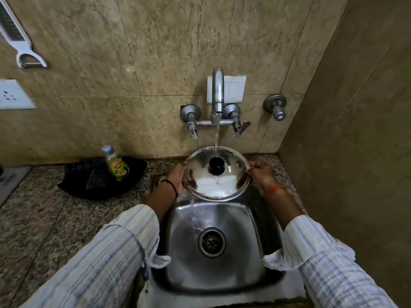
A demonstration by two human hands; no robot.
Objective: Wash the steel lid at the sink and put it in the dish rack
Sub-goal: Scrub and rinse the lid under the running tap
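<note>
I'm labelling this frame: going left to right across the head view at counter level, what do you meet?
Black tray → dish soap bottle → left hand → steel lid → right hand.

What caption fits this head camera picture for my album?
Both hands, left hand and right hand, hold the steel lid under the running tap.

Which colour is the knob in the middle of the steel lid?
Black. The knob on the steel lid shows clearly in the head view, under the running water.

A green dish-soap bottle (116, 166) stands on a black tray (73, 185); a peeler (16, 36) hangs above.
</note>
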